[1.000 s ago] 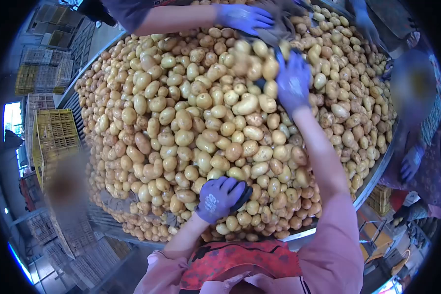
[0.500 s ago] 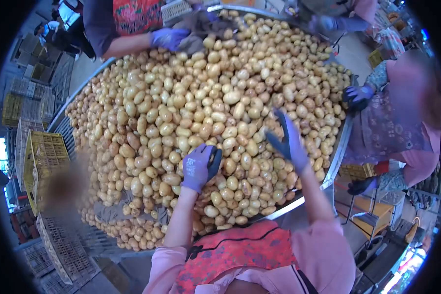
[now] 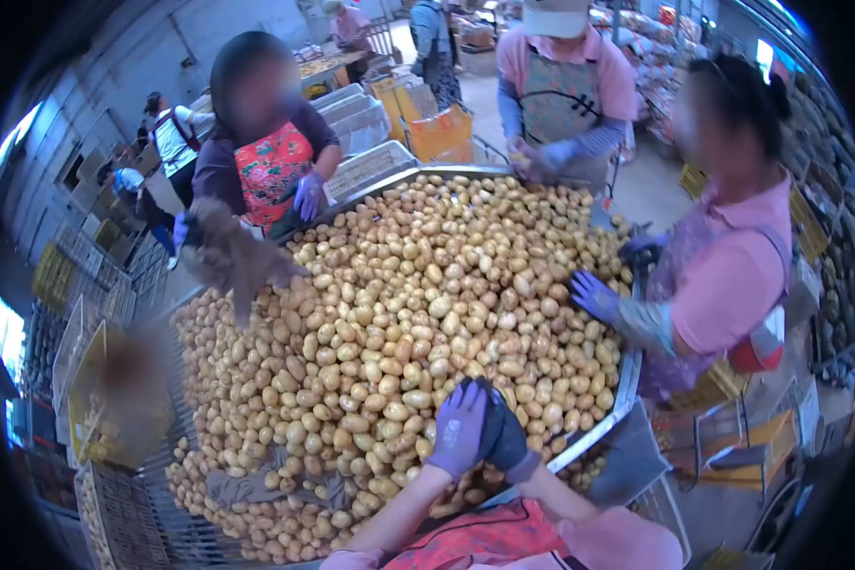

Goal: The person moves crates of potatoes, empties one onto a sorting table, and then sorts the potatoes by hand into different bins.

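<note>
A broad heap of oval, yellow-brown potatoes [image 3: 389,313] fills the metal-rimmed sorting table [image 3: 627,385] in front of me. My left hand [image 3: 459,432], in a purple glove with a dark palm, is above the near side of the heap. Against it presses my right hand [image 3: 509,439], whose glove shows its dark palm side. Both hands' fingers are drawn together; whatever lies between the palms is hidden. A grey-brown cloth [image 3: 275,483] lies among the potatoes at the near left.
Across the table a co-worker [image 3: 266,171] lifts a dark cloth [image 3: 233,247]. Another person [image 3: 565,95] stands at the far edge, and one on the right [image 3: 731,237] reaches into the heap. Yellow crates [image 3: 90,389] stand at left, an orange chair [image 3: 750,446] at right.
My hands, apart before, have come together over the heap. My view has tilted up, showing more of the room. The far-left co-worker has raised the dark cloth off the potatoes.
</note>
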